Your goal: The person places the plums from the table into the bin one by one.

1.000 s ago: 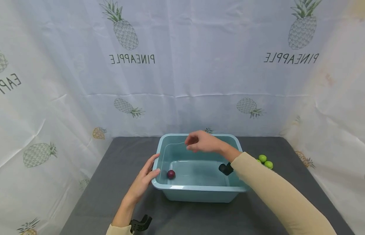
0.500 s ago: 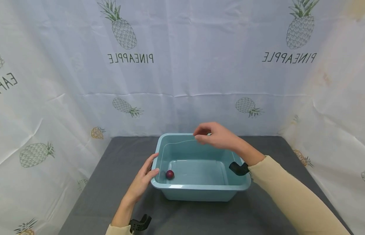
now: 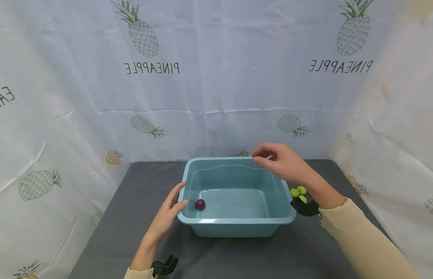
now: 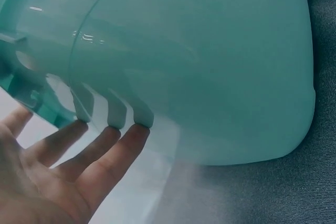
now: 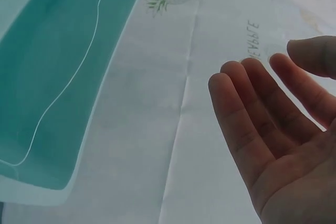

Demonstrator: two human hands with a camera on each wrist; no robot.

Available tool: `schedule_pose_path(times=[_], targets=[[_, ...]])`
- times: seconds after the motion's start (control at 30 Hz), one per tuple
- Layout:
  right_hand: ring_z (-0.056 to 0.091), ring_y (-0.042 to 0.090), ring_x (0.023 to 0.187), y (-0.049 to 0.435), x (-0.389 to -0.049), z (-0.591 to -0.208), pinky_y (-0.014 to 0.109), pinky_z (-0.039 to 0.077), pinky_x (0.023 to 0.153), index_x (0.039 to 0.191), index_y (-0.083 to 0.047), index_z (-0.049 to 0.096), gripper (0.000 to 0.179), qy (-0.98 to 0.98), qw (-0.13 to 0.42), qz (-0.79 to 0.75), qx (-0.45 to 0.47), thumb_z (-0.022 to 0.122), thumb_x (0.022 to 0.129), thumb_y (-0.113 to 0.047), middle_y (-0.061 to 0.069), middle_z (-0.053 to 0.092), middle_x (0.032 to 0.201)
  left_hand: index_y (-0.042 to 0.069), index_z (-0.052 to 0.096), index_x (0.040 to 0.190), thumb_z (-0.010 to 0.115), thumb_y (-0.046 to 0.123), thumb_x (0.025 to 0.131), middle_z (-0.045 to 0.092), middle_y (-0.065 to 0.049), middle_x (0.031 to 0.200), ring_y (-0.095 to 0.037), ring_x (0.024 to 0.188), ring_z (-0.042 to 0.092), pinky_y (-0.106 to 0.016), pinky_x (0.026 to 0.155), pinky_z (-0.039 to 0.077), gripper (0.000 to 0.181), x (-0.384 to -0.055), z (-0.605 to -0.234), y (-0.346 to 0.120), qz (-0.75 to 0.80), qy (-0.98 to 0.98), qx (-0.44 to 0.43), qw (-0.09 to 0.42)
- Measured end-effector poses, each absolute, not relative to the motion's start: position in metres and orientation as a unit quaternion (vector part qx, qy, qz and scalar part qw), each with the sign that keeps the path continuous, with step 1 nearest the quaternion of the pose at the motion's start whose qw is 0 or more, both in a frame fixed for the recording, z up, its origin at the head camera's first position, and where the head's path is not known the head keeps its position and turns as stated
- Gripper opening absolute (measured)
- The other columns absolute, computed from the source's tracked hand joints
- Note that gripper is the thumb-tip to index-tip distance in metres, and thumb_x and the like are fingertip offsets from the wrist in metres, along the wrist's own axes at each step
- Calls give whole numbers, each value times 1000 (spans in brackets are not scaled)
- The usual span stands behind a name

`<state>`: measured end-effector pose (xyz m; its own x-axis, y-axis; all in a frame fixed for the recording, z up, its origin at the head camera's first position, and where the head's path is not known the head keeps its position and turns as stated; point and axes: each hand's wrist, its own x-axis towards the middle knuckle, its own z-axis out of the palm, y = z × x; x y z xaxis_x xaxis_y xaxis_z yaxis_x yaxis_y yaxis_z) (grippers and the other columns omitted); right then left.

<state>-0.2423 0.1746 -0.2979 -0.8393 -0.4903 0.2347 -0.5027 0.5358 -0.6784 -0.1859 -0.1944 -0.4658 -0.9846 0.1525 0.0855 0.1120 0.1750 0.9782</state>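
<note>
- Where the work is laid out, a dark grey cloth surface [image 3: 132, 217] spreads under a pale blue-green tub [image 3: 230, 229], which stands upright near the middle.
- White fabric [image 3: 216, 89] hangs behind and along both sides, with folds and a horizontal crease across the back; it looks bluish at the centre and warmer toward the right.
- Pineapple prints cover the fabric: large outlined ones with green leaves high up, smaller tilted ones lower down, and a little orange one [image 3: 114, 157] at the left near the surface.
- Writing on the fabric reads "PINEAPPLE" in mirrored dark capitals, once under each large print; at the far left a third word is cut off by the edge, its mirrored "EA" legible.
- Inside the tub, a dark red ball [image 3: 200, 204] lies on the floor at the left.
- Just beyond the tub's right side sit three bright green balls [image 3: 301, 190].
- The left hand [image 3: 168, 211] rests on the tub's left rim, fingers fairly straight, tips touching the outer wall.
- The right hand [image 3: 282, 161] is raised near the back right corner, fingers gently bent and spread from the thumb, the palm bare.
- Beige sleeves [image 3: 366, 240] and black wrist devices [image 3: 304, 207] show on both arms.
</note>
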Motion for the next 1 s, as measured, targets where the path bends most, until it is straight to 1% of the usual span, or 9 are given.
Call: schedule_pose_path(times=[0.1, 0.27, 0.4, 0.5, 0.63, 0.73, 0.8, 1.0], targets=[[65, 17, 102, 182, -237, -302, 39, 53, 87, 117, -9, 70, 19, -878, 27, 382, 286, 63, 102, -18, 2, 69, 111, 22, 33, 158, 54, 22, 105, 25, -17, 164, -45, 142, 38, -61, 104, 40, 57, -186, -468, -195, 632, 769, 91, 12], [65, 14, 99, 194, -228, -313, 32, 54, 84, 115, -11, 71, 17, -884, 64, 373, 274, 65, 101, -18, -1, 70, 109, 20, 32, 158, 54, 20, 105, 28, -18, 163, -44, 140, 40, -58, 102, 43, 57, -186, -470, -195, 626, 774, 99, 3], [67, 12, 93, 205, -222, -324, 32, 54, 81, 114, -11, 71, 16, -888, 105, 367, 258, 67, 100, -17, -1, 71, 107, 23, 33, 158, 54, 22, 105, 29, -17, 163, -44, 140, 41, -61, 103, 41, 57, -186, -470, -195, 626, 774, 95, 2], [67, 11, 88, 213, -219, -333, 29, 53, 78, 114, -11, 71, 16, -886, 135, 375, 238, 68, 99, -16, 1, 71, 106, 25, 34, 157, 55, 23, 105, 30, -16, 163, -44, 139, 42, -63, 104, 40, 57, -187, -470, -196, 626, 775, 91, 2], [64, 3, 88, 225, -217, -345, 19, 50, 78, 116, -10, 71, 18, -880, 166, 394, 204, 69, 98, -15, 4, 71, 107, 27, 34, 157, 55, 24, 105, 29, -16, 163, -43, 140, 41, -64, 104, 38, 57, -188, -469, -195, 623, 776, 92, 3], [61, -3, 90, 234, -217, -355, 13, 46, 79, 117, -8, 71, 20, -877, 180, 408, 180, 70, 97, -14, 7, 71, 108, 27, 33, 157, 55, 24, 105, 28, -15, 163, -43, 141, 39, -66, 106, 36, 57, -188, -468, -195, 625, 775, 94, 5], [60, -5, 91, 240, -218, -362, 11, 45, 80, 116, -7, 71, 21, -876, 187, 413, 165, 70, 97, -13, 8, 71, 108, 27, 33, 157, 54, 24, 105, 27, -15, 164, -43, 142, 37, -66, 106, 35, 57, -187, -468, -195, 625, 774, 95, 6], [58, -8, 92, 256, -221, -383, 10, 43, 82, 117, -5, 70, 23, -877, 191, 421, 128, 70, 97, -14, 11, 69, 111, 22, 32, 158, 53, 21, 105, 26, -18, 164, -45, 143, 36, -66, 106, 35, 57, -185, -468, -196, 622, 776, 100, 1]])
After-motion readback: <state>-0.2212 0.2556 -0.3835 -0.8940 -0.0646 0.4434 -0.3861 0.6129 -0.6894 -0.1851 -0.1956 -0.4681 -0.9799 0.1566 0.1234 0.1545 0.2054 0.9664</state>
